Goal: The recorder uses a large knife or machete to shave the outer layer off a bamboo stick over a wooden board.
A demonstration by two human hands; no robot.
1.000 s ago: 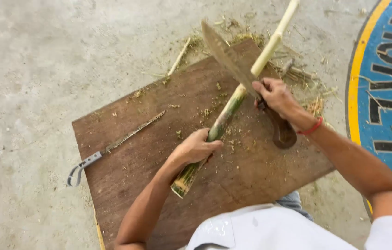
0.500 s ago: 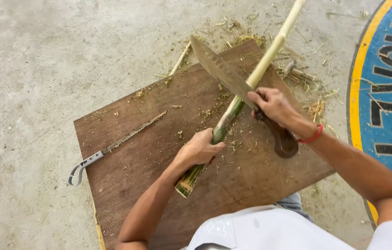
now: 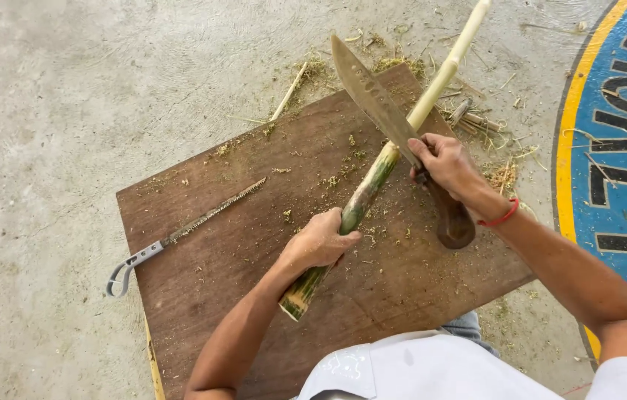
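Note:
A long bamboo stalk lies slanted across a brown wooden board; its near part is green, its far part is stripped pale. My left hand is shut around the green part near the cut end. My right hand grips the dark wooden handle of a big knife. The broad blade rests against the stalk just past my left hand, with its tip pointing away from me.
A thin saw blade with a grey metal handle lies on the board's left side. Green shavings and peeled strips litter the board and the concrete floor. A blue and yellow painted circle is at the right.
The knife blade has slid along the stalk, away from me. Both hands keep their grips.

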